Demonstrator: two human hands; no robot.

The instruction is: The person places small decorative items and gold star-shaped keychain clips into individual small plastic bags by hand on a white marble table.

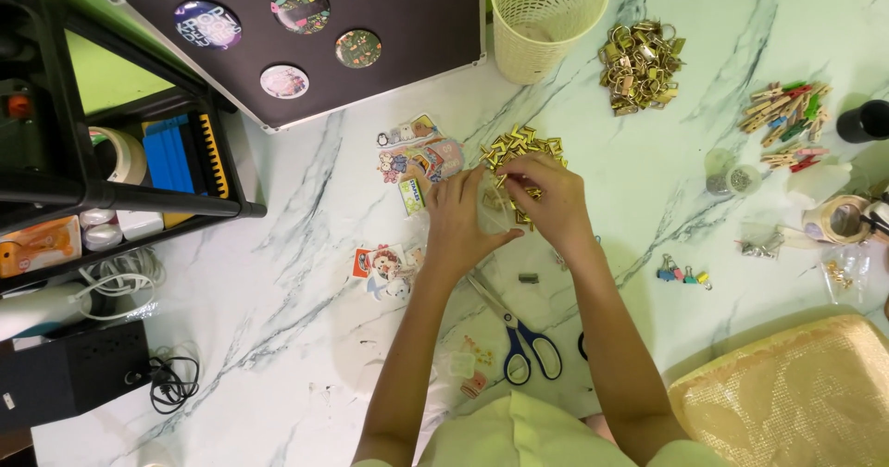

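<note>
My left hand [457,217] and my right hand [546,197] meet over the middle of the marble table [296,273]. Between them they pinch a small clear plastic bag [495,210]. My right hand's fingertips sit at the bag's top, right above a small heap of gold metal clips [520,147]. Colourful stickers [419,160] lie just left of my left hand, and more stickers [381,265] lie below it. Blue-handled scissors [520,336] rest between my forearms.
A pale yellow mesh basket [546,18] stands at the back, a bigger pile of gold clips [641,64] to its right. Small wooden clothespins [787,120], tape roll [836,219], black board with round badges [306,32], black shelf [111,171] at left, woven cushion [796,393].
</note>
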